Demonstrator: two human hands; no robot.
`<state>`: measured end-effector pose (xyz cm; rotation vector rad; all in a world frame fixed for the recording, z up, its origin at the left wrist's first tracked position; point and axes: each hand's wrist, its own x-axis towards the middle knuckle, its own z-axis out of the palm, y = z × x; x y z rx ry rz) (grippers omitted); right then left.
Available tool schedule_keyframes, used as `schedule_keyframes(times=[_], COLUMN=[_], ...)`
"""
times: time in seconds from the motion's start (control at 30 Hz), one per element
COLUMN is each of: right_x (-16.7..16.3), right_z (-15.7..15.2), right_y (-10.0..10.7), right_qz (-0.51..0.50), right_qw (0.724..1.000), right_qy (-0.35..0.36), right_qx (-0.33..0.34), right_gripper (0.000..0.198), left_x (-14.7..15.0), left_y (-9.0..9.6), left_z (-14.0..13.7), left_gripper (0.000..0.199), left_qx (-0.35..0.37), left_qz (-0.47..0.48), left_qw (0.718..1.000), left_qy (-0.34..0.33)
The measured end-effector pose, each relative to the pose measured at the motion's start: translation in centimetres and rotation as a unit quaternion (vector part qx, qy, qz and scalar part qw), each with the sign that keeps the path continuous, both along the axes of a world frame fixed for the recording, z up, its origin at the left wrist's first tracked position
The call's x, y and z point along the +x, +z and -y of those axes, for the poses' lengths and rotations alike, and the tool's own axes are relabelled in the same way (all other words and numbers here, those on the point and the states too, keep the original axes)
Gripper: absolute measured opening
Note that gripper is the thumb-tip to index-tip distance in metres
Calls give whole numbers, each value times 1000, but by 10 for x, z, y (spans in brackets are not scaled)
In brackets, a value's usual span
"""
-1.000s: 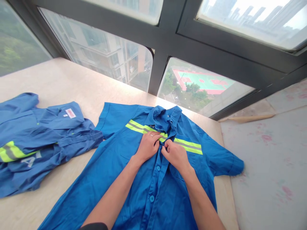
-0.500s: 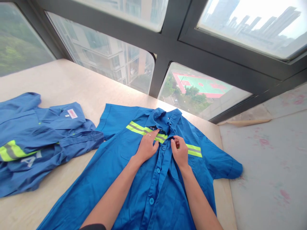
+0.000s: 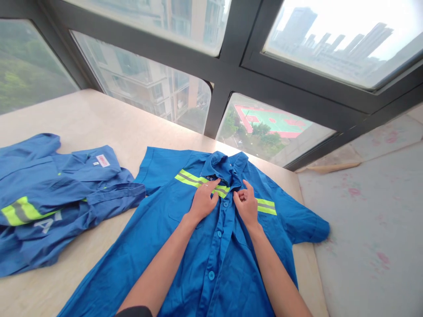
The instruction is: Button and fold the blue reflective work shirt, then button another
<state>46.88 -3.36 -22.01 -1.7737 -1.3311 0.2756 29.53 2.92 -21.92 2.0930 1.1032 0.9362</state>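
A blue short-sleeved work shirt (image 3: 139, 246) lies front side up, with yellow-green and grey reflective strips across its chest. Its collar points toward the window, and several buttons run down the front placket. My left hand (image 3: 203, 200) rests on the left chest strip just below the collar, fingers stretched out and thumb beside the placket. On the other side of the placket, my right hand (image 3: 246, 202) has its thumb and curled fingers at the front edge by the top button (image 3: 225, 204), index finger raised. The cloth between those fingers is mostly hidden.
A second blue work garment (image 3: 76, 193), rumpled, with a reflective strip and a white label, lies to the left on the pale stone ledge (image 3: 89, 114). Dark window frames (image 3: 221, 97) border the far side. A flower-patterned whitish surface (image 3: 363, 229) is at the right.
My right index finger has lifted away from the thumb, and that hand has shifted slightly toward the placket. My left hand stays in place on the shirt. The camera view has tilted slightly.
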Motion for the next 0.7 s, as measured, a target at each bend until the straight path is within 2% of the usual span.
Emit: schedule_keyframes(times=[0.07,0.13,0.27,0.37,0.43,0.53,0.6,0.7], right_x=[1,5,19,28,30,26,23,22], right_z=[-3,-8,-25,-41,-52,-66,-73,-79], right_y=[2,5,17,27,32,34,32,24], right_qz=[18,57,139,172,172,154,139,119], right_qw=[1000,998,984,974,976,986,989,987], right_qy=[-9,-7,30,38,31,32,52,106], right_qx=[-10,-34,-108,-143,-130,-59,-14,14], right_gripper=[57,53,47,53,59,61,61,65], left_x=[0,1,1,1,1,1,1,1], left_y=[0,-1,-2,-2,-2,-3,-3,-3], left_z=[-1,-2,-3,-4,-4,-3,-3,-4], left_gripper=[49,48,46,44,43,43,43,43], left_qx=[-1,-2,-7,-10,-11,-14,-15,-21], left_qz=[10,15,15,16,17,18,17,17], left_qw=[1000,1000,1000,1000,1000,1000,1000,999], left_qy=[5,5,4,4,6,14,19,24])
